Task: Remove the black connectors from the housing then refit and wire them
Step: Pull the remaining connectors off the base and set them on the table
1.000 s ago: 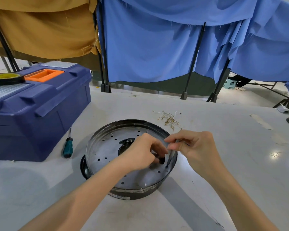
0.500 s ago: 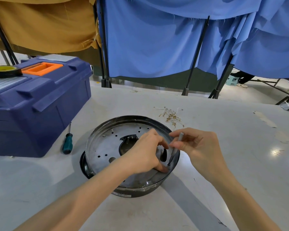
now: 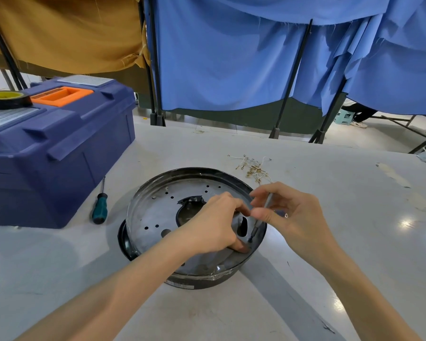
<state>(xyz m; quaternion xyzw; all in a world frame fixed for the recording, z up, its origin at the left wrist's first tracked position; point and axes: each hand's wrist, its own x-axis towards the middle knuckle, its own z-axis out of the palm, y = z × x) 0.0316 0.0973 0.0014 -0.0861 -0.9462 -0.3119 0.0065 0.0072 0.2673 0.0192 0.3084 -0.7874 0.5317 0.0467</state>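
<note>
Housing (image 3: 155, 214): round, shallow metal pan with a dark outer wall, lying flat on the grey table (image 3: 342, 254) straight ahead of the person; its perforated plate faces up, with a large irregular cut-out near the middle and a dark oblong slot (image 3: 242, 226) near the right rim.
Black connectors: none can be made out; the left hand covers the plate between the cut-out and the slot.
Left hand (image 3: 212, 225): reaches in over the near rim, fingers curled down onto the plate; forefinger arched above the slot, thumb tip pressed on the plate just below it. Whether it pinches anything cannot be told.
Right hand (image 3: 289, 217): over the right rim, thumb and fingertips pinching a slim grey screwdriver (image 3: 255, 228) near its top.
Slim grey screwdriver: tilted, upper end toward the right hand, tip down on the plate just inside the right rim, beside the slot and close to the left thumb.
Green-handled screwdriver (image 3: 99, 210): lies on the table between the housing and the toolbox, shaft pointing away from the person.
Toolbox (image 3: 54, 153): dark blue, lid shut, at the left of the table, with an orange inset (image 3: 62, 96) on top.
Tape roll (image 3: 6, 99): black with a yellow core, lying flat on the toolbox lid.
Wire terminals (image 3: 252, 168): small loose tangle on the table just beyond the housing.
Backdrop: blue cloth (image 3: 231, 57) and tan cloth (image 3: 59, 33) hung on black stands.
</note>
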